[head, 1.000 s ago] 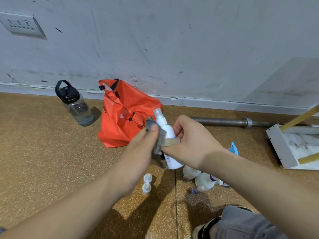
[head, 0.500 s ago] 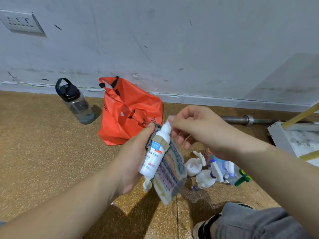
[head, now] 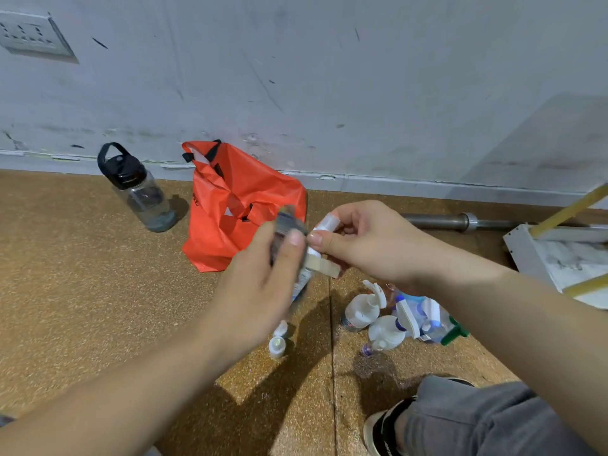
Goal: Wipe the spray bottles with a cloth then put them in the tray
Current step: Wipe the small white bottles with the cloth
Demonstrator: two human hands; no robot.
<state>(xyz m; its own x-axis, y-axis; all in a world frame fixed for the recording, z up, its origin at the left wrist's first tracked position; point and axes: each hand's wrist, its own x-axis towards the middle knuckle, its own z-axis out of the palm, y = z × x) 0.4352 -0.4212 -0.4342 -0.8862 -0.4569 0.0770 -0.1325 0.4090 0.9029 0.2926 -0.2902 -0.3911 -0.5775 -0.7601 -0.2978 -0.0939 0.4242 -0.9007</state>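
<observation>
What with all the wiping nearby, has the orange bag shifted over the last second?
No. The orange bag still sits against the baseboard, at the same gap from the water bottle.

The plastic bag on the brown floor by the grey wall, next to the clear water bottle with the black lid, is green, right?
Not quite. The head view shows the crumpled plastic bag is orange-red, not green. It does sit on the brown floor by the grey wall, next to the clear water bottle with the black lid.
</observation>
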